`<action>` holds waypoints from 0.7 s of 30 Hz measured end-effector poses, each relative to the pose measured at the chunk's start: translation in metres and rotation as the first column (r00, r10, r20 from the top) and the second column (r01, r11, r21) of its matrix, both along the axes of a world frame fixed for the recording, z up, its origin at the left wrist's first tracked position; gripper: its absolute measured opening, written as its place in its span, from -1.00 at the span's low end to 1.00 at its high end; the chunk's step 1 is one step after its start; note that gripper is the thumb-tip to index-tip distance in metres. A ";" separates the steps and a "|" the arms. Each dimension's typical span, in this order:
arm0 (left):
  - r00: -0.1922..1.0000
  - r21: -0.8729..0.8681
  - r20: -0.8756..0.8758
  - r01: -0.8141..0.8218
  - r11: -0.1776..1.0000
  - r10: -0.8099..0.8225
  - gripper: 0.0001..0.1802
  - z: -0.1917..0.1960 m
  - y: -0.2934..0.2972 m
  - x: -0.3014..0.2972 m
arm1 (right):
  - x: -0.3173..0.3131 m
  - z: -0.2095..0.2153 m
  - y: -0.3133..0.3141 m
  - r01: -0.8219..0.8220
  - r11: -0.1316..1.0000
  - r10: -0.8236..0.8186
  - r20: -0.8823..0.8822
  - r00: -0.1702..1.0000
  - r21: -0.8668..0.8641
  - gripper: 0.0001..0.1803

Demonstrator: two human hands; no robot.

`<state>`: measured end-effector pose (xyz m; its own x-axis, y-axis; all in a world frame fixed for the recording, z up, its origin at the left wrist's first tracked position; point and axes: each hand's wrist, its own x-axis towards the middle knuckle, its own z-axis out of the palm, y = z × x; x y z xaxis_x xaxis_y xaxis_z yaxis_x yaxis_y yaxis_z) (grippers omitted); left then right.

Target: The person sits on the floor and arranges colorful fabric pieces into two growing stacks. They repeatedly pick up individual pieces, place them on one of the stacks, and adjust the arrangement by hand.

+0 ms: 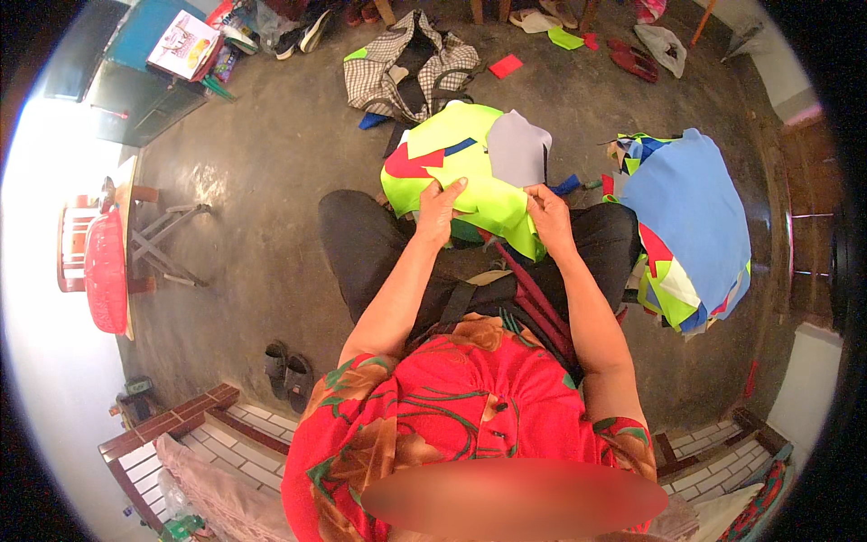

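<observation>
Left hand (pixel 440 210) and right hand (pixel 548 217) each pinch the near edge of a smooth, floppy neon-yellow fabric panel (pixel 470 172) with red triangular and grey patches, draped over the knees at centre frame. At 3 o'clock lies a heap of cut fabric pieces topped by a flat blue sheet (pixel 691 208). At 12 o'clock, a crumpled checked cloth bag (pixel 411 68) sits on the bare concrete floor (pixel 262 154).

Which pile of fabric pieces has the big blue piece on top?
The pile of fabric pieces on the floor to the person's right, topped by a big blue piece. The bundle on the lap, held by both hands, is mostly neon yellow-green.
</observation>
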<state>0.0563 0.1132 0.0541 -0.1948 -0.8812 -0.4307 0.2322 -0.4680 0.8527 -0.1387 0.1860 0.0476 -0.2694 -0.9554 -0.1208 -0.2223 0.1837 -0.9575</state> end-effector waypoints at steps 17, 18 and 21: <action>0.972 -0.063 -0.186 -0.160 0.985 0.146 -0.72 0.023 -0.077 -0.028 | -0.007 -0.008 -0.004 0.081 0.997 -0.081 0.271 0.959 0.009 -0.88; 0.977 0.016 -0.122 -0.176 0.984 0.177 -0.71 0.001 -0.077 -0.025 | -0.006 -0.008 -0.004 0.059 0.998 -0.057 0.237 0.970 0.000 -0.88; 0.961 0.065 0.188 -0.217 0.974 0.202 -0.73 -0.049 -0.065 -0.015 | -0.007 -0.008 -0.004 0.040 0.999 -0.040 0.219 0.975 0.007 -0.88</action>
